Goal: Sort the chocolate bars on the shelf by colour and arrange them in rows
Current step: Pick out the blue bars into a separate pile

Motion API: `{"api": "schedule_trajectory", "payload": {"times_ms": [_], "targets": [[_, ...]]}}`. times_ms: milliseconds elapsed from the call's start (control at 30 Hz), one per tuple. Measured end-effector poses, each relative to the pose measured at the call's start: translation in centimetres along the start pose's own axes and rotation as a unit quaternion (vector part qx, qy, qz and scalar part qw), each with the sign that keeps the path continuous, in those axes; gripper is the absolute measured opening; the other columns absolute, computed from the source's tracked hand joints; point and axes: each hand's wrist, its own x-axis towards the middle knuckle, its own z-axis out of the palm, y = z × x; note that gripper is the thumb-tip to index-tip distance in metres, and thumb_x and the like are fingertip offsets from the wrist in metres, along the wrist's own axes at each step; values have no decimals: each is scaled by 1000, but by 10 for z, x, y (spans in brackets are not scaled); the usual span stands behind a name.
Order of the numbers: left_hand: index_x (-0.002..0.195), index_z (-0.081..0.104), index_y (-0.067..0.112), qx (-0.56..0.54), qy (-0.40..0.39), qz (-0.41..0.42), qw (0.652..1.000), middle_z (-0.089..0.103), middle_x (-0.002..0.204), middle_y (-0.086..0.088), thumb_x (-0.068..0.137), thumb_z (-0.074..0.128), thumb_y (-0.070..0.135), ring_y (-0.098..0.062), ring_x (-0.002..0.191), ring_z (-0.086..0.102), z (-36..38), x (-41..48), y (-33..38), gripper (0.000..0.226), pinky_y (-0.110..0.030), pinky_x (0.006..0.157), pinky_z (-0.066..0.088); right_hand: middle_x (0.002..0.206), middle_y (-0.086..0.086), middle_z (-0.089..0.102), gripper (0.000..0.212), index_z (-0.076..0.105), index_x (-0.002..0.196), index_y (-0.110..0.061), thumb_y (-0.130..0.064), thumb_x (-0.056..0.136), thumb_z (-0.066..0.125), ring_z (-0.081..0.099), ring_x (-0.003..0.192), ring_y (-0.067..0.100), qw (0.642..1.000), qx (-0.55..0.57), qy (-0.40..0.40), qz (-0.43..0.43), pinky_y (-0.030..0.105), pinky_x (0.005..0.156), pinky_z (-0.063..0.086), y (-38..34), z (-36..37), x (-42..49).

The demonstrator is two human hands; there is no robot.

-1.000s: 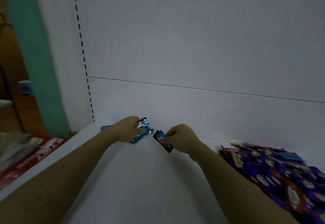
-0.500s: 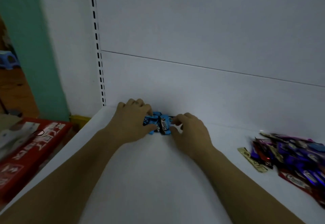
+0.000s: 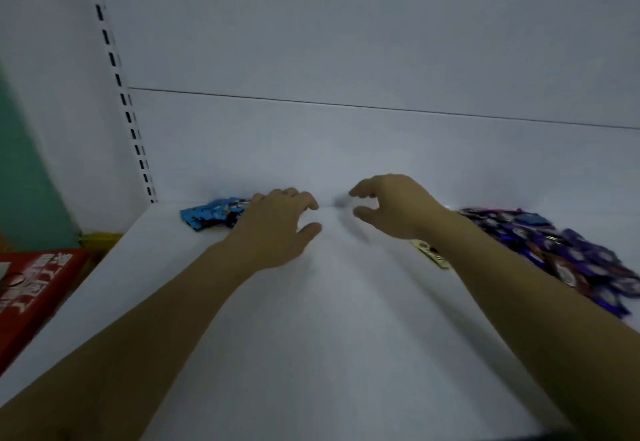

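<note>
Blue bars [image 3: 213, 214] down, hands letting go.
L hand [image 3: 273, 233] lying flat, fingers spread, touching bars' end mid-left of frame; R hand [image 3: 391, 207] lifting off, loosely curled, empty. Prob. next: pile [image 3: 571, 253] at right edge of shelf [image 3: 311, 336].

A small cluster of chocolate bars [image 3: 211, 214] lies at the back left corner of the shelf [image 3: 311, 319]. A large heap of chocolate bars [image 3: 571, 250] covers the shelf's right side, a lone bar [image 3: 431, 254] nearer its middle. A carton [image 3: 31, 278] sits beyond the shelf's left edge, lower down.
</note>
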Motion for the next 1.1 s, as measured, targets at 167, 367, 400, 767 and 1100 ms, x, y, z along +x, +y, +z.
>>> {"api": "schedule_trajectory", "payload": {"times_ms": [167,367,400,767,1100], "targets": [[136,42,30,-30,-99,57,993,46,131,4,92,51,50,-15,122,42,10,25,74,48,-36,103,36,131,-4,56,36,57,130,-27,-35,95,56,51,119,18,999,-7,-1,44,29,96,38,75,-25,-54],[141,37,37,-63,-195,113,972,41,134,-2,87,57,56,-23,122,44,53,79,170,61,-41,102,41,126,0,58,33,60,124,-28,-38,93,57,53,113,21,993,-27,22,113,31,90,43,182,-47,-104],[143,34,38,-60,-208,113,970,39,138,-3,86,56,59,-24,124,43,62,90,185,64,-42,103,41,127,1,57,34,59,126,-28,-39,94,56,53,114,21,991,-29,19,129,32,91,43,201,-51,-112],[99,55,34,-63,-221,63,971,43,115,2,88,48,63,-17,103,50,136,166,286,32,-41,94,46,134,4,56,39,54,134,-26,-26,95,57,54,117,22,985,-4,-85,151,32,94,43,336,-47,-105],[93,51,35,-31,-170,72,982,42,107,5,87,43,62,-13,97,47,146,166,289,29,-39,90,45,116,6,60,28,64,116,-20,-28,89,63,57,105,26,997,8,-29,78,34,88,46,364,-8,-75]]}}
